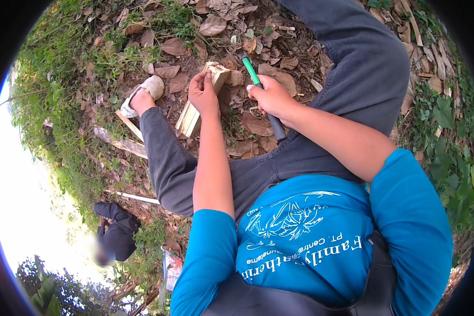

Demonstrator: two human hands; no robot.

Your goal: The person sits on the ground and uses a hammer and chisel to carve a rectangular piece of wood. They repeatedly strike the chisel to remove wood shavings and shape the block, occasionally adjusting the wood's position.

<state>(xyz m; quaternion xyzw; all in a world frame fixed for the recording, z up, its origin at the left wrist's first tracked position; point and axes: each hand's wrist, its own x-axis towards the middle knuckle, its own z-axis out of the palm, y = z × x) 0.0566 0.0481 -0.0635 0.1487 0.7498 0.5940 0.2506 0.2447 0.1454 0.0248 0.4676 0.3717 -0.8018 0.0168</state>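
Observation:
My left hand [203, 94] is at the upper end of a pale wooden beam [188, 119] that lies on the leaf-covered ground between my legs. Its thumb and fingertips are pinched together over the wood; anything small between them is too fine to make out. In my right hand [272, 96] is a hammer with a green shaft and black grip [251, 71], its fingers wrapped round the handle. The hammer's head end points away from me, beside the beam, and is hard to tell from the dark leaves. Hammer and beam are apart.
My bent legs in dark trousers [353, 68] frame the spot, with a pale shoe [152, 87] at the left. Wooden strips [122, 143] lie beyond my left leg. Another person in dark clothes [120, 231] sits farther left, near a plastic bag [172, 269]. Dry leaves and green plants surround me.

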